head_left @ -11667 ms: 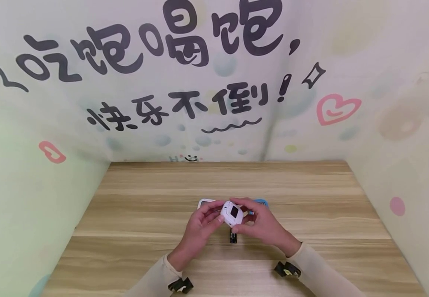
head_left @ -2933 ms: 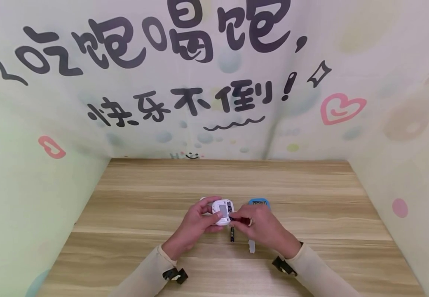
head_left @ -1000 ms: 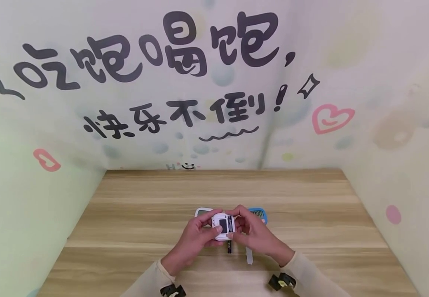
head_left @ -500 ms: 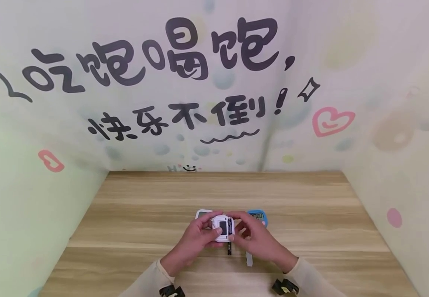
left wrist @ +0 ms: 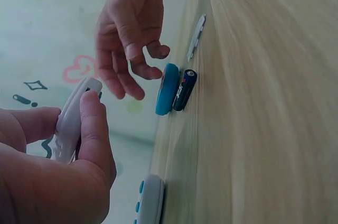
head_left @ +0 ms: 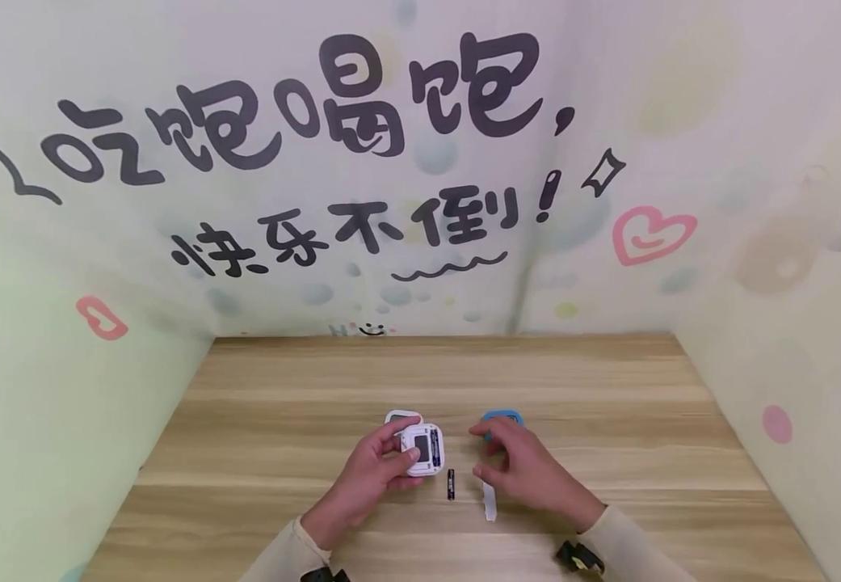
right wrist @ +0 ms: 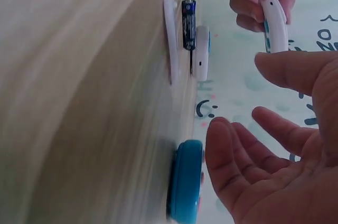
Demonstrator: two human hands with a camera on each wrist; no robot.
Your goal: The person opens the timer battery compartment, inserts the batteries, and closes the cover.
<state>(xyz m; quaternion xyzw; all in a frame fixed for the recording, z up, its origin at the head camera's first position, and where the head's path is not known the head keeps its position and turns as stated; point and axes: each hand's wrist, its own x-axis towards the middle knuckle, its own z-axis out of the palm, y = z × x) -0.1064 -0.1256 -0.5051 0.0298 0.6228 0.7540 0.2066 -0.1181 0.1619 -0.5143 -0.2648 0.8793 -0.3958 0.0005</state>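
My left hand grips a white digital timer with its back turned up, thumb on the dark square in the middle. A dark AAA-size battery lies in the uncovered slot along the timer's right side. My right hand hovers to the right of it, fingers loosely bent and apart, holding nothing. On the table between the hands lies a second battery. The slim white battery cover rests just below the right hand's fingers. In the right wrist view, the held timer shows edge-on.
A blue timer lies on the wooden table behind the right hand, which partly covers it. Another white timer lies behind the left hand, mostly hidden in the head view. Printed walls rise at the back and both sides.
The battery cover has come to lie on the table, and a battery now sits in the slot. My right hand has let go and moved right; my left hand has shifted the timer slightly left.
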